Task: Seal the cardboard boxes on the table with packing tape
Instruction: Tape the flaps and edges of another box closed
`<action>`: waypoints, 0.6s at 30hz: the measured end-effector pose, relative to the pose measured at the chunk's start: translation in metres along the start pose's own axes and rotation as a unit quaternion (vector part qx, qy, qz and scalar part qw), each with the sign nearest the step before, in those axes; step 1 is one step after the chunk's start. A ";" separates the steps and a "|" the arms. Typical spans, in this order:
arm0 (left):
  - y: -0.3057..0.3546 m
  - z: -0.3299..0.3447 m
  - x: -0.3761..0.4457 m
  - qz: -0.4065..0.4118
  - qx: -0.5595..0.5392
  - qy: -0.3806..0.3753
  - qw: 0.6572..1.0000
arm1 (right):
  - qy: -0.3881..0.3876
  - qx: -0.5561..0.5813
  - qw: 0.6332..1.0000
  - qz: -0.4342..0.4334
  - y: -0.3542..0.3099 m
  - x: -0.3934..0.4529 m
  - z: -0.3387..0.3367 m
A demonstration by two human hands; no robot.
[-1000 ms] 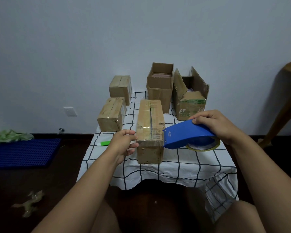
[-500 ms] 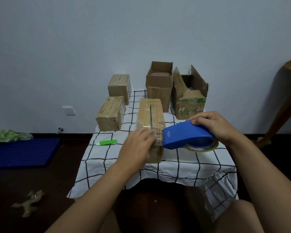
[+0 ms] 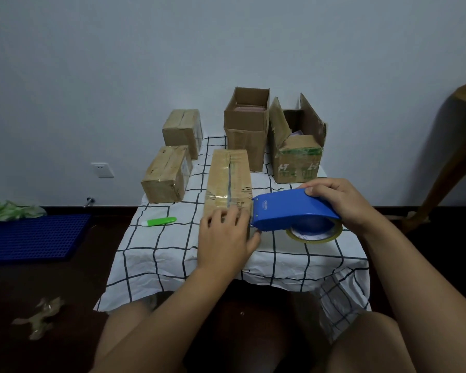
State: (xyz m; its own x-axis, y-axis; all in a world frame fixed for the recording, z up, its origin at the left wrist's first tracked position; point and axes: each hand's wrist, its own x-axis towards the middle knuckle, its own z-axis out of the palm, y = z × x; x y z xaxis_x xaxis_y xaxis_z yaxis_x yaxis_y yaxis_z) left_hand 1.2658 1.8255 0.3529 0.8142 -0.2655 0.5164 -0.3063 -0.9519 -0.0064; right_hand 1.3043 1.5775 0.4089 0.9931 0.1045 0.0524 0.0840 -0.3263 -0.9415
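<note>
Five brown boxes (image 3: 228,181) sit on the table; three look taped shut, two stand open. Blue tape holder (image 3: 293,210) touches the long one.

On the cloth-covered table (image 3: 320,254), a long box (image 3: 228,181) lies before me, my left hand (image 3: 223,243) on its near end and my right hand (image 3: 342,203) holding the tape dispenser (image 3: 288,210) against its right side. Two closed boxes (image 3: 167,173) (image 3: 182,130) sit left; two open boxes (image 3: 246,130) (image 3: 297,157) stand behind, seemingly holding goods. A marker (image 3: 159,222) lies near left.
</note>
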 end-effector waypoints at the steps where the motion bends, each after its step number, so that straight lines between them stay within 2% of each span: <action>1: 0.000 0.001 0.001 -0.002 0.007 0.007 1.000 | 0.001 0.008 1.000 -0.001 0.003 -0.001 -0.001; 9: -0.004 0.003 0.001 0.000 0.007 0.042 0.999 | -0.005 0.017 1.000 -0.002 0.009 -0.005 -0.020; 15: -0.002 -0.004 -0.001 0.027 -0.015 0.015 0.999 | -0.022 -0.073 0.997 -0.017 0.006 -0.003 -0.016; 18: -0.011 -0.008 -0.004 0.033 -0.048 -0.025 0.998 | -0.028 -0.109 0.993 -0.023 -0.002 -0.001 -0.008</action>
State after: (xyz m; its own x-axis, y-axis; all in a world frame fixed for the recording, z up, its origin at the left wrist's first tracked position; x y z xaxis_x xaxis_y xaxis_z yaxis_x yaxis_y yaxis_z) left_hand 1.2621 1.8380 0.3579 0.8131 -0.3369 0.4747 -0.4040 -0.9137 0.0435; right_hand 1.3033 1.5708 0.4130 0.9824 0.1736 0.0694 0.1507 -0.5157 -0.8434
